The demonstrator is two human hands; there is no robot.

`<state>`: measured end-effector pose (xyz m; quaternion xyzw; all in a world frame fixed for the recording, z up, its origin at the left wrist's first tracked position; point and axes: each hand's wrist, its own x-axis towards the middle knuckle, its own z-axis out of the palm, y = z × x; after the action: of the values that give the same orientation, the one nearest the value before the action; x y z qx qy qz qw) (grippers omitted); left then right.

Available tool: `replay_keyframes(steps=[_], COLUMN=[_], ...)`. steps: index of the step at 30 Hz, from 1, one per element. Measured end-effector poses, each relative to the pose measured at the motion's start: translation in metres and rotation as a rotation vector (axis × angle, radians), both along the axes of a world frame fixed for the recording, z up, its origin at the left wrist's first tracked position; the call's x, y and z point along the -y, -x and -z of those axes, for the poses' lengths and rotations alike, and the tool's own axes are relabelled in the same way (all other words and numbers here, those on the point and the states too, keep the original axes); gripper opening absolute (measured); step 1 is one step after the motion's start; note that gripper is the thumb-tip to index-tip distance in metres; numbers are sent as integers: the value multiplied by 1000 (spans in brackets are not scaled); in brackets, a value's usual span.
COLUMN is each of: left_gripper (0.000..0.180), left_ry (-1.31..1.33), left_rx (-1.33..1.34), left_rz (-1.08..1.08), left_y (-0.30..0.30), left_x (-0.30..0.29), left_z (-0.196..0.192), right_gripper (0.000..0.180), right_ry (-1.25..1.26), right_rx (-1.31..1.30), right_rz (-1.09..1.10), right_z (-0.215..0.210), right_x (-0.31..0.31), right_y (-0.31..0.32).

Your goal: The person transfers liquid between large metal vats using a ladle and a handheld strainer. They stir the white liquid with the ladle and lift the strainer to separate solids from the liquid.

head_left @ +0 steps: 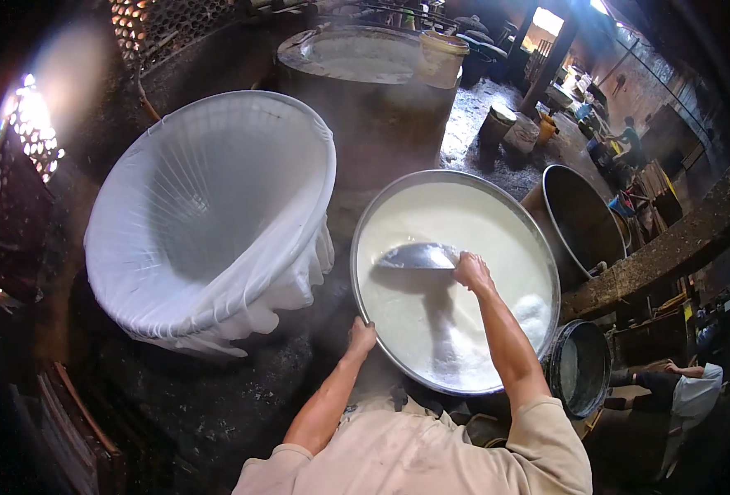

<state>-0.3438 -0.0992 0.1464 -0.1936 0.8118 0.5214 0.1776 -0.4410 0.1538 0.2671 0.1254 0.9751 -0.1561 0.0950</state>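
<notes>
The right hand [472, 271] holds a metal scoop [418, 256] flat over the milky white liquid [464, 223] — the left hand [361, 337] grips the big pan's rim [358, 307] so it stays steady.

1. The left hand [362, 337] is closed in a grip, knuckles up, its fingers curled forward and down; the bare forearm runs back from them toward the lower edge.
2. The right hand [471, 271] is closed in a fist, fingers wrapped leftward; its arm stretches nearly straight behind them.
</notes>
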Motion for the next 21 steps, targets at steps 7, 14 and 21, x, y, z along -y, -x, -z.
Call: replay_keyframes(steps=[7,14,21], left_gripper=[32,36,38], left_ry=[56,-64,-62], left_rx=[14,-5,-35], left_rz=[-2,-72,-195], left_y=[2,8,4], left_x=[-5,0,-14], left_z=[11,45,23], right_gripper=[24,24,25], right_ry=[27,-22,78], right_rx=[84,33,193], right_rz=[55,47,172], right_z=[48,90,74], right_x=[-45,-100,-147], right_y=[-52,-123,-191])
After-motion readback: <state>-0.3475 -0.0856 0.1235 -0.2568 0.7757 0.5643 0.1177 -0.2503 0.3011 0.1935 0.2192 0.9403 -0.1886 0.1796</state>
